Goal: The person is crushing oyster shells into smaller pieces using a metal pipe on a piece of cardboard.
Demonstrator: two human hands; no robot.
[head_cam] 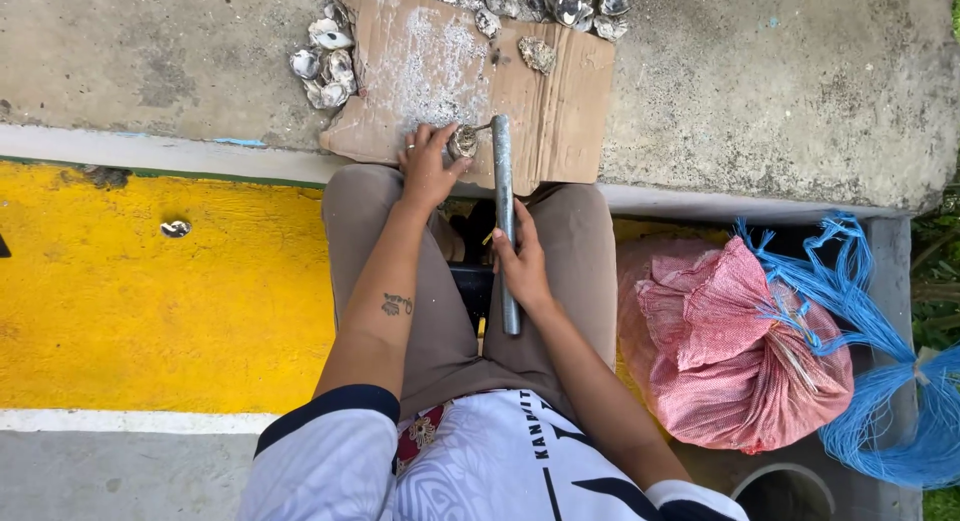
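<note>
Up front, left hand [428,166] pinning oyster shell [463,141] on cardboard [560,101] — right hand [520,266] gripping metal rod [504,216] beside it

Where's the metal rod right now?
In the head view the metal rod stands near centre, gripped by the right hand, its top end on the cardboard sheet beside the shell under the left hand.

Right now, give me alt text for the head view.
A seated person's left hand presses an oyster shell onto a cardboard sheet while the right hand grips a metal rod. Shell piles lie beyond; a pink mesh sack sits right.
</note>
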